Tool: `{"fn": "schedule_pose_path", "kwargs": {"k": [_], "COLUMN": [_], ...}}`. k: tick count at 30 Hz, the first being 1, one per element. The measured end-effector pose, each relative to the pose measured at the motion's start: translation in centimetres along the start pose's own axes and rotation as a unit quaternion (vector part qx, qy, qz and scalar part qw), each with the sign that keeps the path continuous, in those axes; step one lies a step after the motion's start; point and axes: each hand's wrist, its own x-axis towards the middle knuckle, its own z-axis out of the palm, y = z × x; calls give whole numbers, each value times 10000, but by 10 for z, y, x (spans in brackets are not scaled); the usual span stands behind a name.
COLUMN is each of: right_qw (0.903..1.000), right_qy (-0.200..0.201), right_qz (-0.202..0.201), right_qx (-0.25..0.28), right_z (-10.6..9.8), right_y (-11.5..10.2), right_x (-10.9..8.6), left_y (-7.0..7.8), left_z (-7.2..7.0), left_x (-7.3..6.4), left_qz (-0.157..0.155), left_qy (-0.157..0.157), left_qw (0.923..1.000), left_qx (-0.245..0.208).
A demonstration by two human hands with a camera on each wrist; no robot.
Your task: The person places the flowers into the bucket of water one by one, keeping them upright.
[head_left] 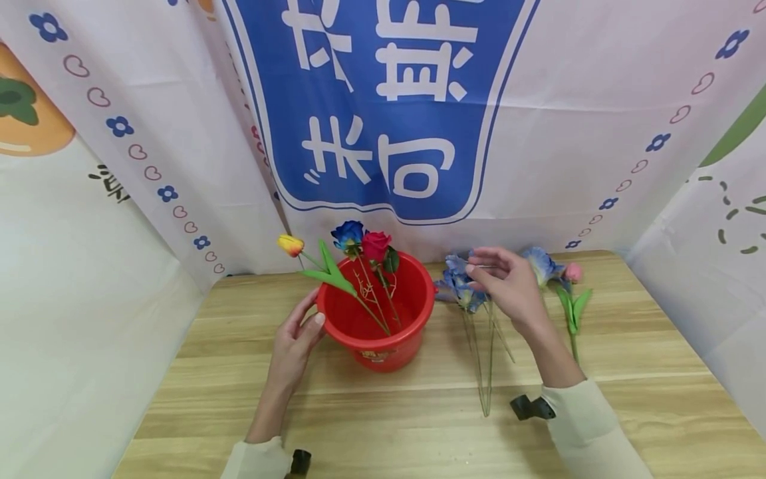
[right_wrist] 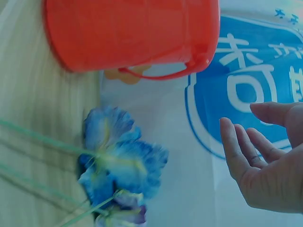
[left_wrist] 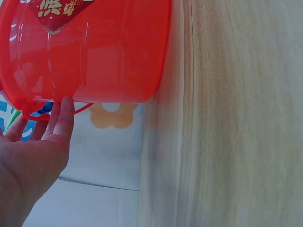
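Note:
A red bucket (head_left: 395, 356) stands on the table with a yellow-orange tulip (head_left: 290, 245), a blue rose (head_left: 349, 236) and a red rose (head_left: 377, 246), all artificial, leaning in it. My left hand (head_left: 294, 342) holds the bucket's left side at the rim; in the left wrist view its fingers (left_wrist: 63, 120) touch the wall near the handle. My right hand (head_left: 505, 283) hovers above blue artificial flowers (head_left: 463, 286), thumb and fingers apart and loosely bent, holding nothing. The right wrist view shows this right hand (right_wrist: 270, 163) apart from the blue petals (right_wrist: 123, 156).
Right of my right hand lie another pale blue flower (head_left: 541, 266) and a pink tulip (head_left: 572, 273) with green leaves. Thin flower stems (head_left: 487, 372) stretch toward the table's front. Behind the wooden table (head_left: 371, 426) hangs a printed white cloth (head_left: 568, 166).

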Motion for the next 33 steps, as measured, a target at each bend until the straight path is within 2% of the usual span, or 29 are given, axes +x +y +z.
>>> {"fn": "schedule_pose_path", "kwargs": {"k": [17, 29, 33], "right_qw": [9981, 9959, 9937], "right_qy": [-63, -346, -552], "right_qz": [611, 833, 951], "right_qx": [47, 108, 196], "right_z": [-19, -16, -11], "right_y": [39, 60, 68], "right_x": [-9, -12, -11], "left_y": [0, 1, 1], "left_z": [1, 1, 0], "left_x": [0, 0, 0], "left_qz": [37, 27, 9], "left_qy": [4, -5, -13], "left_qw": [10000, 10000, 10000], "left_qx": [-1, -51, -37]}}
